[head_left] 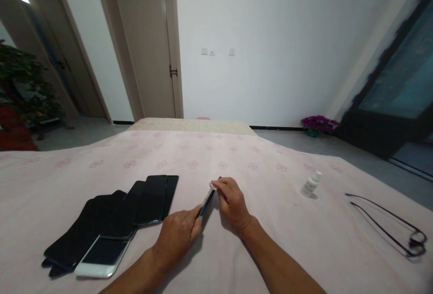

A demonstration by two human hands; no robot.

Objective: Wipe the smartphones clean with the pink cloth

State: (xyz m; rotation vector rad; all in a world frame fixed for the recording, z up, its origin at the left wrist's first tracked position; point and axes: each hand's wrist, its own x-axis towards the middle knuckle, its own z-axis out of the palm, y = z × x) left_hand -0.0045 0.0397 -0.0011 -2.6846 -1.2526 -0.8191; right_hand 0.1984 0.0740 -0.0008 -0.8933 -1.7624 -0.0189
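Note:
A phone (207, 202) is tilted on its edge above the pink cloth, its thin side facing up. My left hand (179, 233) is wrapped round its near end. At the far end my right hand (232, 201) pinches a small white piece of cloth or pad (213, 186) against the phone's edge. To the left of my left hand lie several dark phones (149, 199), overlapping in a fanned row. A white-framed phone (104, 257) lies at the near side of that row.
A small white bottle (310, 184) stands on the pink tablecloth (264, 195) to the right. Black-framed glasses (382, 226) lie farther right. Beyond the table are a door (145, 50), purple flowers (319, 124) and a green plant (27, 82).

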